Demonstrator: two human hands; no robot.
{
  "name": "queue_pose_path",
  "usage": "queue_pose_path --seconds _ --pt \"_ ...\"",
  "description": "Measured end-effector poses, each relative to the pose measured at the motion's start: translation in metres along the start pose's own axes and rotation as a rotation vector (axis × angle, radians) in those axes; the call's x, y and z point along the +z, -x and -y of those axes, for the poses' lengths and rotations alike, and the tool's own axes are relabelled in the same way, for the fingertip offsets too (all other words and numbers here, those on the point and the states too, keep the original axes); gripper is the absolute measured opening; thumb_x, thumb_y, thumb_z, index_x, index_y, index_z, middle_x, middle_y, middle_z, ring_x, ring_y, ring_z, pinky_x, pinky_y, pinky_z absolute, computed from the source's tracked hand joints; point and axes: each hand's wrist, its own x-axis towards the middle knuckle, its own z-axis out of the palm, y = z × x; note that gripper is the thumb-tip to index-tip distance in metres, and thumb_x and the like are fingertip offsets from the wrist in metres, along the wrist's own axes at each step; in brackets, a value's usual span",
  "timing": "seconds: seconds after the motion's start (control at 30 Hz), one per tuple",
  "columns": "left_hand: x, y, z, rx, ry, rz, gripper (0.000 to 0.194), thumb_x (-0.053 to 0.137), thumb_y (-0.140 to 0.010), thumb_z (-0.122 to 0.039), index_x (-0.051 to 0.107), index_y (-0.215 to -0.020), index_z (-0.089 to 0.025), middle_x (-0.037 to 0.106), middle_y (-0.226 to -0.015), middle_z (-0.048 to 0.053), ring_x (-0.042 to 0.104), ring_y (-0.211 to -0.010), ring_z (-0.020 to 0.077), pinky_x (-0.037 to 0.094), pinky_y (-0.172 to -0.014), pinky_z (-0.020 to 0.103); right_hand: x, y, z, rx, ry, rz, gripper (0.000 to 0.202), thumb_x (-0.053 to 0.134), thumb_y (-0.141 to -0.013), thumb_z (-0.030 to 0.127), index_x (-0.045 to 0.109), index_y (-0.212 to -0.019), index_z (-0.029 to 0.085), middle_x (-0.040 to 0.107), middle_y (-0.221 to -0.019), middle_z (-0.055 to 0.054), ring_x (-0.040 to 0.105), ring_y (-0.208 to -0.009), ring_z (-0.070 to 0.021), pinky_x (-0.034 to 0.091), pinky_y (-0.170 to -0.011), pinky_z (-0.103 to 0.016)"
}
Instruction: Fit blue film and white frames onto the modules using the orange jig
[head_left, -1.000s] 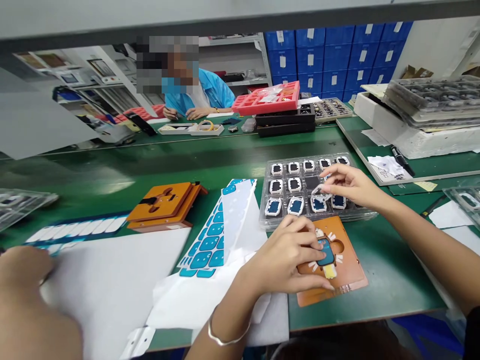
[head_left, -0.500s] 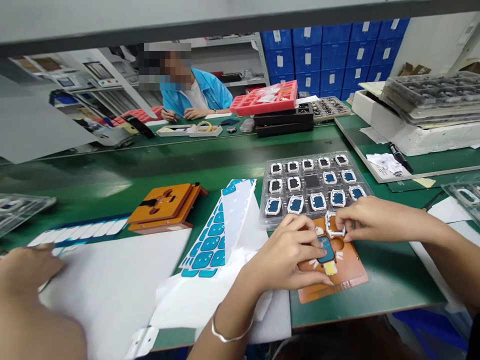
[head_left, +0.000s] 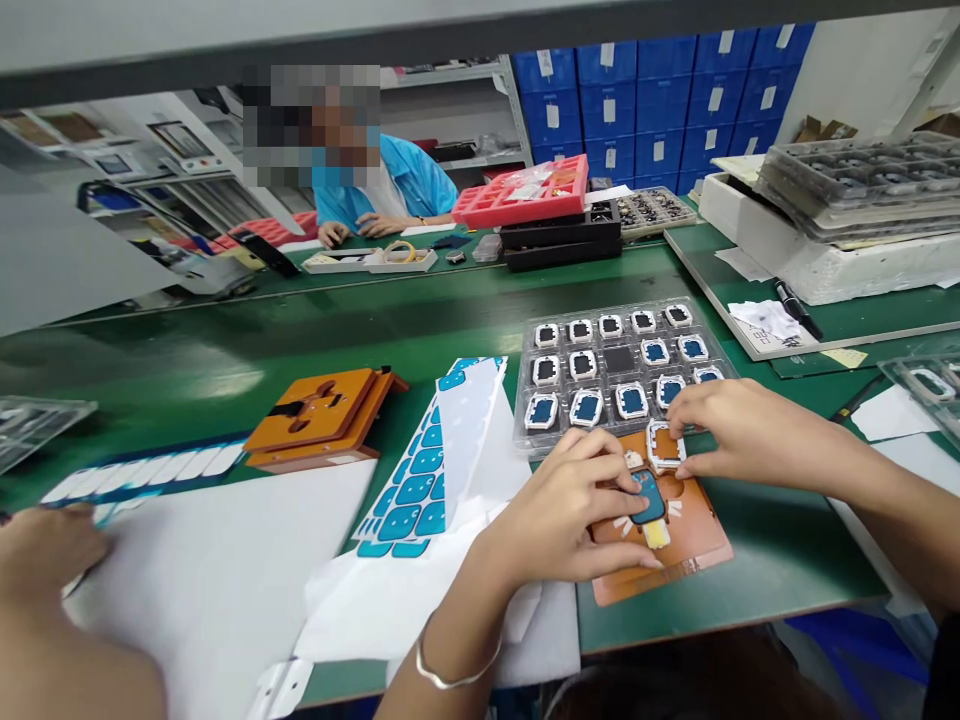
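My right hand (head_left: 716, 430) pinches a white rounded-square frame (head_left: 665, 462) by its right side, over the upper part of an orange fixture plate (head_left: 697, 545). My left hand (head_left: 574, 505) lies over the plate's left side. Its fingertips touch the left edge of a dark blue rounded panel (head_left: 651, 508), and its thumb stretches apart along the plate below. A yellow tab (head_left: 658, 535) and white strips show around the panel. Just behind is a clear tray (head_left: 523, 400) with several similar white frames holding dark or blue panels. Its near right corner is partly hidden by my right hand.
Sheets of blue stickers (head_left: 420, 488) and white paper (head_left: 360, 610) lie to the left, beside an orange block fixture (head_left: 311, 420). Another person's hand (head_left: 56, 545) rests at far left. Across the bench sits a person in blue (head_left: 409, 180). Stacked trays (head_left: 862, 200) stand at right.
The view has shifted slightly. The white frame in my right hand is tilted a little differently, with the fingers now higher on its right side. My left hand stays at the blue panel.
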Motion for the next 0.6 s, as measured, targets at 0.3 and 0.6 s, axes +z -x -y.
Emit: queue_pose_path --seconds 0.3,0.6 --pt "-0.001 -0.001 -0.003 -0.145 -0.123 -0.118 0.035 0.071 -0.079 -0.055 0.073 -0.088 -0.020 0.074 -0.089 0.004 0.053 -0.083 0.0196 0.043 -0.073 0.034 0.003 0.009 0.001 -0.161 0.095 -0.045 0.017 0.078 -0.075 0.033 0.072 -0.086 0.022 0.072 -0.082 -0.006 0.058 -0.082 -0.0254 0.042 -0.072 -0.037" --pt "-0.003 -0.001 0.000 -0.114 -0.162 -0.152 0.038 0.071 -0.078 -0.055 0.072 -0.091 -0.019 0.074 -0.091 0.004 0.056 -0.081 0.0196 0.042 -0.069 0.033 0.012 0.016 0.015 -0.056 0.194 -0.122 0.029 0.080 -0.072 0.039 0.065 -0.083 0.017 0.070 -0.094 -0.009 0.057 -0.088 -0.0287 0.034 -0.072 -0.039"
